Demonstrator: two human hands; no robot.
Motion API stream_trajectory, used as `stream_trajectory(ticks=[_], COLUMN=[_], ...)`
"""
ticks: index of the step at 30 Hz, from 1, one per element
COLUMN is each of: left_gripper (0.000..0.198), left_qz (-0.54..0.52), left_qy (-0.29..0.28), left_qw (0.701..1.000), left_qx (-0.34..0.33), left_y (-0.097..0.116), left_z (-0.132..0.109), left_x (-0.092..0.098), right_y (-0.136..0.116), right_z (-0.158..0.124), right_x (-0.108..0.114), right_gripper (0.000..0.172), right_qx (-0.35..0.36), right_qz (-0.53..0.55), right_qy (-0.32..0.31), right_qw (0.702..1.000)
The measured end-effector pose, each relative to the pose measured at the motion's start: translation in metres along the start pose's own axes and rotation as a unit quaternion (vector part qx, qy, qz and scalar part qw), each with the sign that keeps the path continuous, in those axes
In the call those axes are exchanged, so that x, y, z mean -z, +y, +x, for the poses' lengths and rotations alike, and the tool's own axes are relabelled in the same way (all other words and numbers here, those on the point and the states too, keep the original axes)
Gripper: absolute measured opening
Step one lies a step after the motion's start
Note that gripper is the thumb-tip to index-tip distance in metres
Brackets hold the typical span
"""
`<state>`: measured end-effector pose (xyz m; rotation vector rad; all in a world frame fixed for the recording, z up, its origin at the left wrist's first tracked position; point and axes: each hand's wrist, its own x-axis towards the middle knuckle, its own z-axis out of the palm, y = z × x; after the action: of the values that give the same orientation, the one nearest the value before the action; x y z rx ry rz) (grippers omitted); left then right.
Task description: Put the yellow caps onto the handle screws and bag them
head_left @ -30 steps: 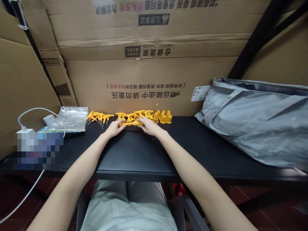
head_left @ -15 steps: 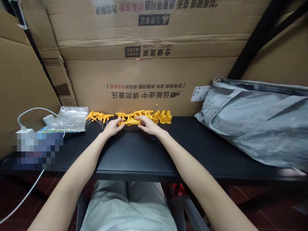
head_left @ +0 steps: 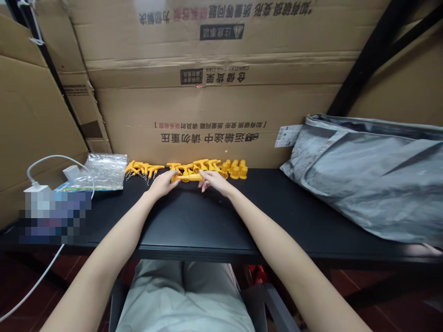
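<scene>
A yellow plastic corkscrew [head_left: 190, 177] lies level between my two hands above the table. My left hand [head_left: 164, 183] grips its handle end. My right hand [head_left: 215, 181] pinches the wider sleeve end, its fingers curled. Just behind them sits a row of yellow corkscrews with sleeves [head_left: 204, 163], partly hidden by my hands. To the left lie several yellow T-handles with bare metal spirals [head_left: 149, 171]. On the right several yellow sleeves [head_left: 238, 170] stand upright in a cluster.
The black table [head_left: 194, 221] backs onto a cardboard sheet [head_left: 207, 106]. On the left are a clear plastic packet [head_left: 104, 170], a white charger with a cable [head_left: 38, 196] and a blurred-out item. A large grey bag [head_left: 367, 180] occupies the right side.
My right hand's fingers have shifted and curled around the sleeve end of the corkscrew. My left hand keeps its grip, and the other yellow parts stay in place.
</scene>
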<state>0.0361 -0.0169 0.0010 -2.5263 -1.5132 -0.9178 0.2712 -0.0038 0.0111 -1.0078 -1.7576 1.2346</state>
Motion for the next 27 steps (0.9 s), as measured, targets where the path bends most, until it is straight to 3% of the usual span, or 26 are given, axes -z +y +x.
stream_trajectory(ticks=[3, 8, 10, 16, 19, 23, 27], left_gripper=[0.025, 0.025, 0.025, 0.024, 0.024, 0.026, 0.032], left_qz=[0.0, -0.006, -0.009, -0.001, 0.003, -0.009, -0.027], left_qy=[0.002, 0.008, 0.013, 0.014, 0.011, 0.016, 0.021], left_qw=[1.0, 1.0, 1.0, 1.0, 1.0, 0.999, 0.999], left_qx=[0.009, 0.014, 0.008, 0.017, 0.028, 0.029, 0.019], left_y=[0.0, 0.0, 0.0, 0.001, -0.001, -0.003, -0.003], left_z=[0.0, 0.0, 0.0, -0.001, 0.0, -0.001, -0.001], left_x=[0.0, 0.0, 0.0, -0.001, -0.001, -0.001, 0.0], right_y=[-0.001, -0.002, -0.003, -0.004, -0.001, 0.008, 0.013], right_z=[-0.003, -0.005, -0.005, -0.004, -0.003, 0.0, 0.003], right_x=[0.003, 0.005, 0.003, 0.0, 0.007, 0.013, 0.011], right_gripper=[0.026, 0.033, 0.03, 0.042, 0.034, 0.048, 0.042], right_qx=[-0.014, 0.008, -0.008, -0.064, -0.036, 0.026, 0.025], right_qz=[0.018, 0.014, -0.005, -0.07, -0.067, -0.043, -0.056], right_qy=[-0.014, -0.03, -0.022, 0.007, 0.018, 0.006, 0.017], right_qw=[1.0, 0.999, 1.0, 0.995, 0.997, 0.999, 0.998])
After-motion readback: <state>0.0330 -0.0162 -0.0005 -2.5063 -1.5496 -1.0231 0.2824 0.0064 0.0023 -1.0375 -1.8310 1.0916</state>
